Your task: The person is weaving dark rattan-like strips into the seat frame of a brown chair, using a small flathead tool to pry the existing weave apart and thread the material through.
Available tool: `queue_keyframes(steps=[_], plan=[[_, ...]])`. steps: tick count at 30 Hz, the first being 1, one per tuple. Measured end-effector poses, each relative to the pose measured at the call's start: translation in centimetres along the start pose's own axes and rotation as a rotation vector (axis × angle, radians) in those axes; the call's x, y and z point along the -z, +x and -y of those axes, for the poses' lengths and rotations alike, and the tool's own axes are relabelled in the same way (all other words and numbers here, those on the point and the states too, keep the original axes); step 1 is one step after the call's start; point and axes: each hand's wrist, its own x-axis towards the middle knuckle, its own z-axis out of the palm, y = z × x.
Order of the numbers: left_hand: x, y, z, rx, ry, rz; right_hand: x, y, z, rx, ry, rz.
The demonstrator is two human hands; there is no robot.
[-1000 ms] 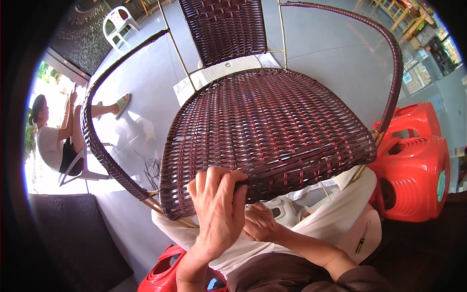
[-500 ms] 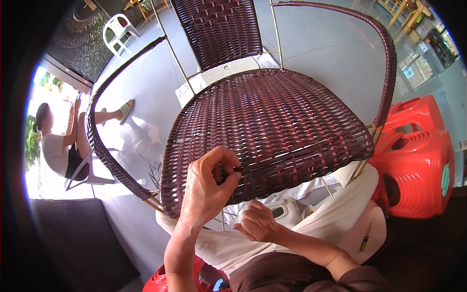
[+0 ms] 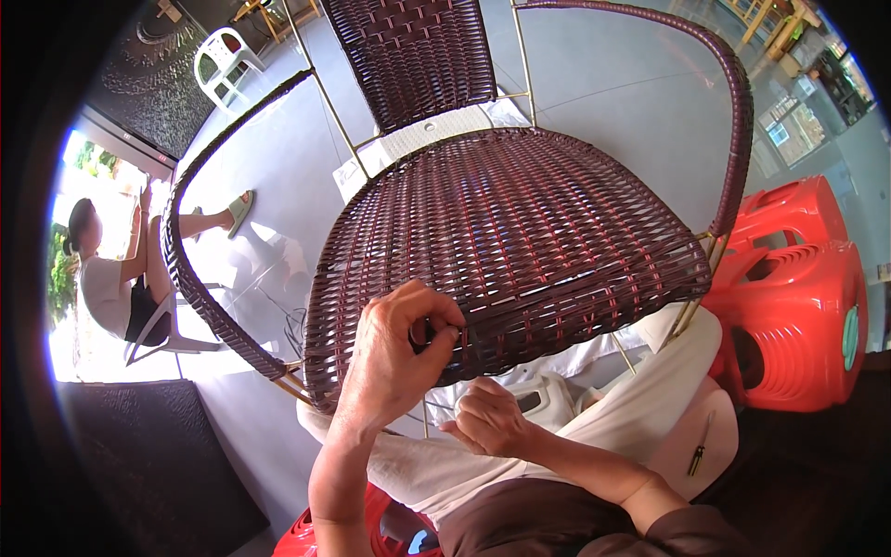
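A dark brown woven chair seat [image 3: 501, 213] spreads out before me, with its front edge toward my lap. My left hand [image 3: 394, 348] is over the front left part of the seat, thumb and forefinger pinched on a dark weaving strand [image 3: 423, 332]. Most of that strand is hidden by the fingers and blends into the weave. Just below the front edge, my right hand [image 3: 490, 418] is closed with its fingers curled. Whatever it may hold cannot be made out.
Curved armrests [image 3: 738, 121] flank the seat, and a woven backrest [image 3: 408, 65] rises beyond. Red plastic stools [image 3: 789, 325] stand at the right. A screwdriver [image 3: 698, 455] lies on a pale surface by my right leg. One person [image 3: 111, 278] sits at the far left.
My left fingertips have shifted slightly up and to the right, still pinched. The right hand stays almost in the same place below the seat edge.
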Motion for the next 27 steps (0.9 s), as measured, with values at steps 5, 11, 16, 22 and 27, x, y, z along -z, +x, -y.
queue_keyframes(steps=[5, 11, 16, 22, 27], plan=[[0.1, 0.0, -0.3, -0.009, 0.034, 0.040, 0.0, 0.0, -0.3, 0.023, -0.035, 0.014], [0.3, 0.5, -0.8, -0.079, 0.223, 0.122, 0.1, 0.0, -0.6, 0.022, -0.048, 0.028], [-0.1, 0.4, -1.0, -0.191, 0.283, 0.088, 0.2, 0.0, -0.5, 0.021, -0.042, 0.022], [-0.4, -0.3, -0.9, -0.141, 0.235, -0.001, -0.1, 0.0, -0.4, -0.009, -0.010, -0.007], [-0.4, -0.5, -0.2, -0.156, 0.167, -0.014, -0.1, -0.2, -0.4, -0.005, -0.022, -0.008]])
